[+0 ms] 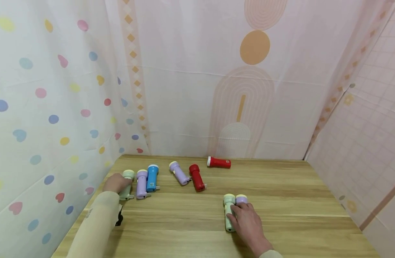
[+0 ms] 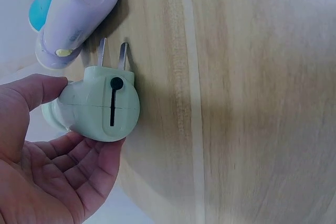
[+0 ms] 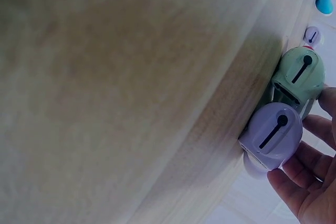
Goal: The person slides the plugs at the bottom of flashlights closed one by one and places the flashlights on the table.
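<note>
At the left of the table my left hand [image 1: 116, 183] grips a pale green flashlight [image 2: 100, 103]. In the left wrist view its thumb lies on one side and its fingers on the other. Two metal plug prongs [image 2: 124, 56] stick out of this flashlight. To the right, my right hand [image 1: 247, 222] holds a purple flashlight [image 3: 273, 135], fingers curled over its side. Its thumb reaches onto a second pale green flashlight [image 1: 229, 211], which lies alongside the purple one. In the head view the hand covers most of the purple body.
Beside the left hand lie a purple flashlight [image 1: 141, 184] and a blue flashlight [image 1: 152, 178]. Farther back are another purple flashlight [image 1: 180, 174] and a red one [image 1: 197, 178], with a red white-headed flashlight [image 1: 220, 163] near the back edge. Patterned curtains [image 1: 184, 107] surround the wooden table [image 1: 297, 204].
</note>
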Available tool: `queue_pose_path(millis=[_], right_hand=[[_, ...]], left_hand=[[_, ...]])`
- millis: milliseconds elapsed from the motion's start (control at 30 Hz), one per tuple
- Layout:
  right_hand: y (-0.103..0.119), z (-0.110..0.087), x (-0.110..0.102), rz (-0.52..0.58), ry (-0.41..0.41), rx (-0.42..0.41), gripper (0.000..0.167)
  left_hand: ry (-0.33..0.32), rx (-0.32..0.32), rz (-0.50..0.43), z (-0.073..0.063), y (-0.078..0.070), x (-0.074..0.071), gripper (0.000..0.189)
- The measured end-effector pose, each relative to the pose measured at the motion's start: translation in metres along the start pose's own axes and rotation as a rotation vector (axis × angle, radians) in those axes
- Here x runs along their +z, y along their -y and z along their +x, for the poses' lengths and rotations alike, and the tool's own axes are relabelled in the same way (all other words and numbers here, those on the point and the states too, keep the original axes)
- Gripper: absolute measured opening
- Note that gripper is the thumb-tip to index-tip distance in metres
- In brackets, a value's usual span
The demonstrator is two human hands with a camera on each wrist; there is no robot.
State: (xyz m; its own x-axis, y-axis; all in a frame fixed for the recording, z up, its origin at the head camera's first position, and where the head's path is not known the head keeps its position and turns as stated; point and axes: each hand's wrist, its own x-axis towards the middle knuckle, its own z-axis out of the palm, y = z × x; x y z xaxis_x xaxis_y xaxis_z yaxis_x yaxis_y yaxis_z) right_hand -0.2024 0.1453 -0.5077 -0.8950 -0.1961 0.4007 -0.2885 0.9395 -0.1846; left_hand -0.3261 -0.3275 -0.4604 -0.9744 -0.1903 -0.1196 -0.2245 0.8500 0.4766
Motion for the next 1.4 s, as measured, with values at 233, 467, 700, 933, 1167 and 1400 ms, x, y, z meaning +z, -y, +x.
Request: queue_pose_path(millis=[233,467,700,933,1167,1400], right_hand=[[0.001,0.001,0.001,-0.004,-0.003,-0.001,0.028],[0.000,0.001,0.001,-0.007,-0.013,-0.008,0.027],[0.000,0.002,0.000,-0.012,-0.006,-0.010,0.027],[0.002,0.002,-0.002,-0.013,0.001,-0.008,0.027],[0.001,0.001,-0.001,-0.012,-0.002,-0.005,0.027],[0.001,0.001,0.001,-0.009,-0.004,-0.006,0.028]], left_hand=[[-0.026,0.017,0.010,0.001,0.005,-0.005,0.046],[-0.025,0.022,-0.017,0.001,0.003,-0.008,0.047],[-0.016,0.038,-0.031,-0.007,-0.010,-0.007,0.047],[0.018,0.068,-0.109,-0.015,-0.028,-0.002,0.038],[0.016,0.130,-0.142,-0.020,-0.044,0.005,0.035],[0.042,0.134,-0.189,-0.028,-0.059,0.006,0.036]])
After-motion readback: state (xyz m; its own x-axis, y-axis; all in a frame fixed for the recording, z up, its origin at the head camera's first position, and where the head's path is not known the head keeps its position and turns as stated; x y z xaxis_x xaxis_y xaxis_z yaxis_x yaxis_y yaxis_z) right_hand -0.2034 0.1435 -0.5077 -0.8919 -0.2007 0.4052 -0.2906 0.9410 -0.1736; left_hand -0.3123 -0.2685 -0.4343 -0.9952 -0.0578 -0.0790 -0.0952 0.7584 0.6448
